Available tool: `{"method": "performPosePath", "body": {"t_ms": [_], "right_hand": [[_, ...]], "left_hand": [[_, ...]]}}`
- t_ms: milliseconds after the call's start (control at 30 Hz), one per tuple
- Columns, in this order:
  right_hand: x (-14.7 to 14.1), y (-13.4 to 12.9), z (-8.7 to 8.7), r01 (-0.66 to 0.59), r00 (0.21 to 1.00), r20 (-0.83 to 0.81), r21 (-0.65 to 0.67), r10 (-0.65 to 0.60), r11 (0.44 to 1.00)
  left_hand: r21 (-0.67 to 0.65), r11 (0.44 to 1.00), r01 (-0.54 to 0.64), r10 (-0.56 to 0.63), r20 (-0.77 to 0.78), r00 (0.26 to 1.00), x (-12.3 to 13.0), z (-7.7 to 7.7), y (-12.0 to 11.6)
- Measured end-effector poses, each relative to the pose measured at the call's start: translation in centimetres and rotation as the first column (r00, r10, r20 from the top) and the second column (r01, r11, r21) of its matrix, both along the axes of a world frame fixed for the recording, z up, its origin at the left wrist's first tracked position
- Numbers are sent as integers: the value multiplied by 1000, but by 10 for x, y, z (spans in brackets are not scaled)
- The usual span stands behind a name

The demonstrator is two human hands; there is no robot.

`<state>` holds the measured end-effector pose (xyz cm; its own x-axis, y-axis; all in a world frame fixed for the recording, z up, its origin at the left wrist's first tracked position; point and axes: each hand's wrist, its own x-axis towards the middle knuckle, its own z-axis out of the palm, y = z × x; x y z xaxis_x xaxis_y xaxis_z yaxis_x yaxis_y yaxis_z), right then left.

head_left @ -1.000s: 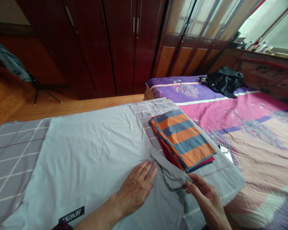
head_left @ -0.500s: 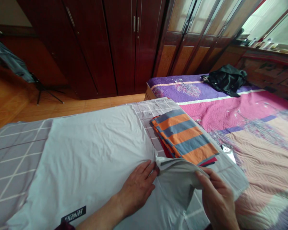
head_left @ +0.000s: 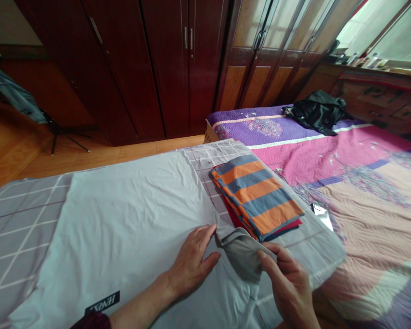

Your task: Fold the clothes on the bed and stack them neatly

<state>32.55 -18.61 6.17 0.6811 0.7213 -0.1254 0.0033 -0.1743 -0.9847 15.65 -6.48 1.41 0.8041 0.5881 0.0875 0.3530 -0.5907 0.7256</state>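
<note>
A pale grey shirt (head_left: pixel 123 219) with a dark lettered label lies spread on a grey checked cover. My left hand (head_left: pixel 193 260) rests on the shirt near its right side, thumb apart from the fingers, holding nothing. Between thumb and fingers, my right hand (head_left: pixel 287 278) pinches a raised, folded part of the same shirt, to the right of my left hand. Just beyond my right hand sits a folded orange and grey striped cloth (head_left: pixel 260 192), with red fabric showing under it.
At the right is a bed with a purple, pink and cream quilt (head_left: pixel 356 196). It holds a black garment (head_left: pixel 318 112) and a phone (head_left: pixel 322 217). Dark red wardrobes (head_left: pixel 167 68) stand behind, and a black tripod (head_left: pixel 56 130) is at the far left.
My right hand has moved left and drawn the pinched fabric closer to my left hand. My left hand's thumb and fingers have spread apart, off the fabric fold. The view has shifted slightly.
</note>
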Motion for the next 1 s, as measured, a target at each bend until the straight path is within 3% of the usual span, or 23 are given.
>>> {"method": "performPosePath", "body": {"t_ms": [167, 300, 467, 633, 667, 733, 767, 867, 933, 1000], "right_hand": [[8, 2, 1, -26, 976, -214, 60, 38, 998], [12, 1, -3, -35, 969, -239, 78, 53, 996], [15, -5, -1, 34, 998, -55, 63, -31, 997], [3, -3, 6, 79, 955, 284, 47, -89, 996], [-3, -1, 6, 26, 926, 375, 59, -46, 998], [-20, 3, 6, -195, 832, 542, 90, 116, 977], [-30, 5, 5, -350, 762, 604, 81, 233, 933], [-54, 10, 1, -702, 508, 678, -32, 531, 712], [-60, 11, -5, -771, 402, 685, -105, 608, 628], [-58, 9, -14, -742, 379, 728, -131, 572, 658]], "left_hand": [[-51, 998, 25, -29, -63, 998, 16, 20, 6], [-49, 997, 56, -61, -113, 992, 39, 31, 17], [-4, 997, 77, -77, -68, 995, 63, 44, 38], [-156, 987, 41, -26, 95, 995, 59, 60, 70], [-213, 977, 24, 0, 113, 994, 55, 60, 76], [-344, 939, -24, 71, 122, 990, 42, 53, 88], [-416, 907, -65, 120, 109, 987, 35, 48, 92], [-577, 788, -217, 280, 21, 960, 11, 29, 100], [-612, 732, -299, 361, -24, 932, -3, 19, 100], [-606, 722, -335, 397, -34, 917, -14, 11, 98]]}}
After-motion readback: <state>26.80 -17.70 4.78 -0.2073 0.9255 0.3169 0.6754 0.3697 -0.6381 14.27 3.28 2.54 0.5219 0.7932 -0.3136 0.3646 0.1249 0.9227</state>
